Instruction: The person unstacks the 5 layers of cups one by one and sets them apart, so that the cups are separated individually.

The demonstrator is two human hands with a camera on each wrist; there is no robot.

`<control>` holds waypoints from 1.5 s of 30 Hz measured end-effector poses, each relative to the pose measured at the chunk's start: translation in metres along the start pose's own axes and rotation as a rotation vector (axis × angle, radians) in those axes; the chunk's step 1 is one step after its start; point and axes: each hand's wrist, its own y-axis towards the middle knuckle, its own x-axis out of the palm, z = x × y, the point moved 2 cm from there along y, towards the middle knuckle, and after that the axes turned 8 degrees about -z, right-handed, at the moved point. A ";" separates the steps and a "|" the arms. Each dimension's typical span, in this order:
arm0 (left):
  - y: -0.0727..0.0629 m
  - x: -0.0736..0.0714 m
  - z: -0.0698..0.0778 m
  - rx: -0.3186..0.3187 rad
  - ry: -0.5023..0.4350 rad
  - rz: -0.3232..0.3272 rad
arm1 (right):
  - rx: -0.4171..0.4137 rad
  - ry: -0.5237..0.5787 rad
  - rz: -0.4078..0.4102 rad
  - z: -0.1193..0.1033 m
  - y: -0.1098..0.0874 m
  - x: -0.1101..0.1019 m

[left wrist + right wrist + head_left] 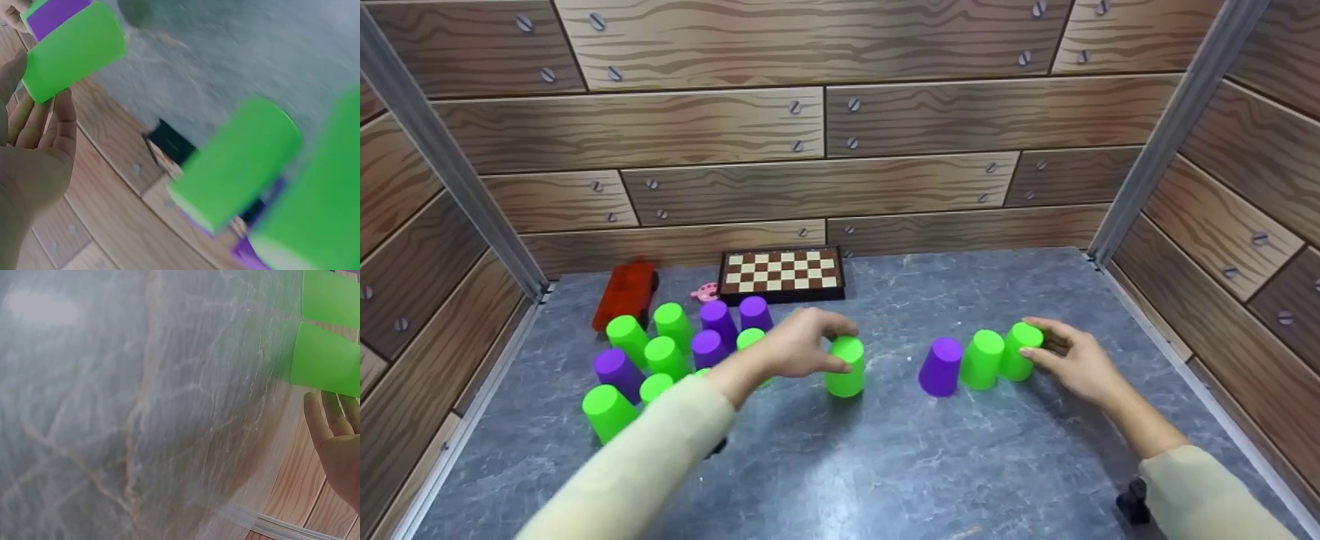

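Note:
My left hand (797,343) holds an upside-down green cup (846,375) near the middle of the table, thumb in front and fingers behind. The left wrist view shows that green cup (76,53) between the thumb and fingers. At the right, my right hand (1076,367) pinches another upturned green cup (1018,360) near its top. Beside it, a second green cup (982,360) and a purple cup (940,367) continue a short row leftward. In the right wrist view, the fingers (337,419) lie along the side of the held green cup (326,363).
Several more green cups (608,412) and purple cups (617,373) stand upside down on the left, partly behind my left forearm. Toward the back are a red toy vehicle (625,295), a pink trinket (706,292) and a checkered board (781,274). Wood-patterned walls (810,127) enclose the table.

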 end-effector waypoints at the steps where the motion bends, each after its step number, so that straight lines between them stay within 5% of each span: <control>1: -0.006 -0.004 -0.002 0.001 0.007 0.002 | 0.004 -0.005 0.000 0.000 -0.001 -0.001; 9: -0.050 -0.022 -0.018 -0.033 0.004 0.008 | 0.012 -0.011 0.007 0.004 -0.006 -0.004; 18: -0.079 -0.027 -0.040 -0.089 0.043 0.020 | 0.009 -0.017 0.005 0.002 -0.005 -0.003; 28: -0.094 -0.026 -0.056 -0.111 0.117 0.029 | 0.008 -0.004 -0.002 0.000 -0.002 -0.001; 45: -0.101 -0.024 -0.064 -0.125 0.056 0.033 | 0.009 -0.031 -0.008 -0.002 0.000 0.000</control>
